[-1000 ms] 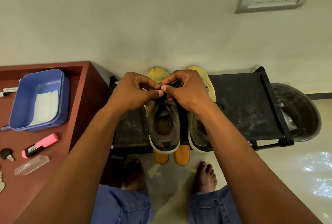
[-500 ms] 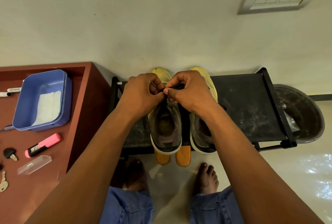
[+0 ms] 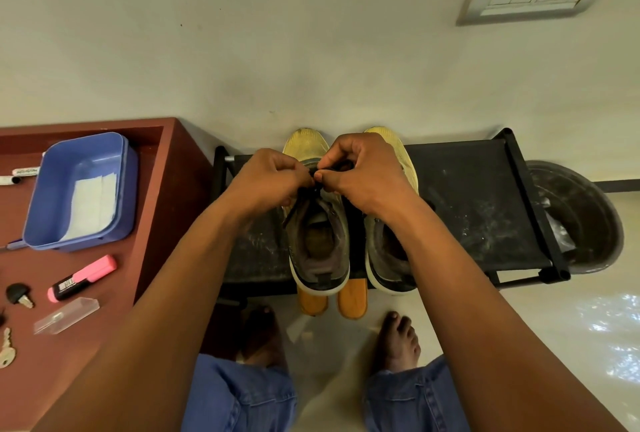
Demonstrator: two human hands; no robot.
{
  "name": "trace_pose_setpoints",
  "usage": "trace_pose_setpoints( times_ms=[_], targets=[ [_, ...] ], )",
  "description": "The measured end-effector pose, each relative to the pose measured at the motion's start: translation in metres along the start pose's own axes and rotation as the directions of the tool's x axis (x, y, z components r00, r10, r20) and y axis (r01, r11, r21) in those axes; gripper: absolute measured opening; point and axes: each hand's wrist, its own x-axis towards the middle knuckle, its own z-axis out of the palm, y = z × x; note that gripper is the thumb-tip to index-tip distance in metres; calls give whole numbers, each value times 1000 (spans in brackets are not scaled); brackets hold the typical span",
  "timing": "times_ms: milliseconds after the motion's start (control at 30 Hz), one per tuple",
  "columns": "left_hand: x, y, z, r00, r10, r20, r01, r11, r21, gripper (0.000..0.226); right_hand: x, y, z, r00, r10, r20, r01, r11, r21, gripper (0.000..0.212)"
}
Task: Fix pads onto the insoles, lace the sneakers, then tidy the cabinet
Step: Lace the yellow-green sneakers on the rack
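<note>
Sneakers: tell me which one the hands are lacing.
The left sneaker: both hands, left hand and right hand, pinch its dark lace; the right sneaker lies untouched.

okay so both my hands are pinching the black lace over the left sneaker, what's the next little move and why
Probably draw the lace ends apart to snug them. Both the left hand and the right hand pinch the black lace at the same spot above the left sneaker, and its collar gapes open.

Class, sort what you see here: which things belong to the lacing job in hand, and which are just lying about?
In use:
left hand
right hand
black lace
left sneaker
right sneaker

Lying about:
blue tub
pink highlighter
keys
clear cap
dark basin
</note>
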Motion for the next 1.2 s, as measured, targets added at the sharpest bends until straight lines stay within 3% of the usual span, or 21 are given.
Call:
trace_pose_setpoints(
  times_ms=[100, 267, 433, 700, 867, 1000, 1200],
  targets=[
    [-1, 5, -1, 991, -124, 41, 130, 968, -214, 27, 0, 0, 0, 1000, -12, -11, 12, 1000, 6, 23],
    [-1, 2, -4, 981, -170, 96, 193, 921, -338, 30, 0, 1, -1, 1000, -24, 18, 24, 999, 24, 23],
    [-2, -2, -9, 979, -168, 117, 200, 909, -366, 35, 0, -1, -4, 999, -17, 39, 16, 999, 34, 20],
    [-1, -2, -12, 979, -198, 52, 203, 907, -369, 23, -2, -6, -9, 998, 31, 45, -32, 999, 14, 11],
    [3, -3, -9, 976, -214, -50, 187, 930, -315, 13, -2, -7, -13, 997, 60, 51, -59, 998, -20, 9],
    [7, -9, -12, 962, -209, -174, 183, 971, -152, 10, -2, -5, -17, 995, 82, 52, -79, 995, -61, 14],
    [13, -22, -14, 963, -187, -194, 207, 975, 85, 21, -3, -4, -22, 986, 138, 90, -118, 973, -201, 14]
  ],
)
